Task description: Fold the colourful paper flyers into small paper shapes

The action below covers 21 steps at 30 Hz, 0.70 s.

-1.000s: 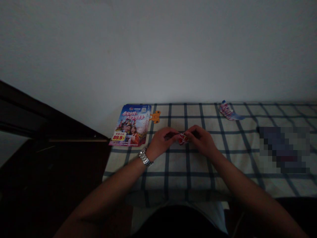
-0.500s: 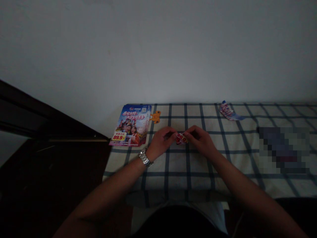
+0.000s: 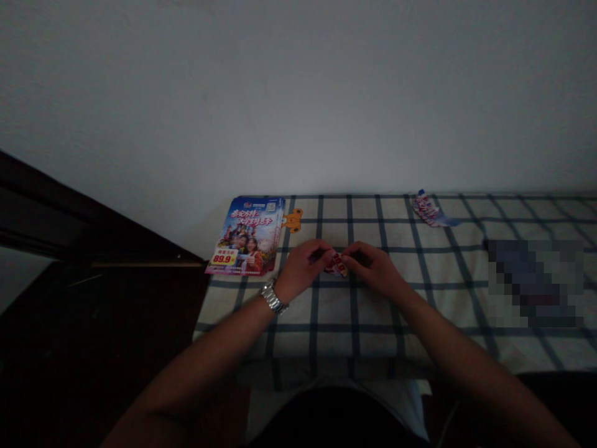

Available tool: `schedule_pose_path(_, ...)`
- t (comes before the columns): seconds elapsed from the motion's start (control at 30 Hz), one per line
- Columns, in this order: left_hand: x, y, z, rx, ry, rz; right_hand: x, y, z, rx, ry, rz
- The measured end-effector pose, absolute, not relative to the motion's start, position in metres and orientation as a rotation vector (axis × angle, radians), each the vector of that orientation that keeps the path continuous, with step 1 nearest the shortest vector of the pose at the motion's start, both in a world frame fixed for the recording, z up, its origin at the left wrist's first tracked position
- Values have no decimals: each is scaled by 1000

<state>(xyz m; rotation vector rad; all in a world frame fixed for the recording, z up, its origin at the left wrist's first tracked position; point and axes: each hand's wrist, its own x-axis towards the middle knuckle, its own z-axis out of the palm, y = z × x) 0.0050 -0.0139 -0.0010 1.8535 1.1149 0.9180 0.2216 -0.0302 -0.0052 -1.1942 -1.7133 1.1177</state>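
Head view shows both hands meeting over the bench (image 3: pixel 333 323), which is covered with a cream cloth checked in dark lines. Left hand (image 3: pixel 303 269) and right hand (image 3: pixel 379 269) each have thumb and fingers pinched narrow on a small folded piece of printed paper (image 3: pixel 338 264), red and white, held between them; whether it touches the cloth, I cannot tell. Taking that piece as the dial's centre, a stack of flyers (image 3: pixel 245 233) marked 89.9 lies between nine and ten o'clock, with an orange bear-shaped figure (image 3: pixel 292 221) just beside it at ten. Crumpled paper (image 3: pixel 431 211), blue and pink, sits at two o'clock, well apart. At three, farther out, lies a dark object (image 3: pixel 529 280) blurred into blocks. A metal watch (image 3: pixel 273 297) circles the left wrist, at eight.
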Motion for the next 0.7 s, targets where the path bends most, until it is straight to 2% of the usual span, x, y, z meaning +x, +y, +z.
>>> schedule_pose_path(0.7,8,-18,5,1954,1116,839,222,-31,-6,-1184,-1824,1060)
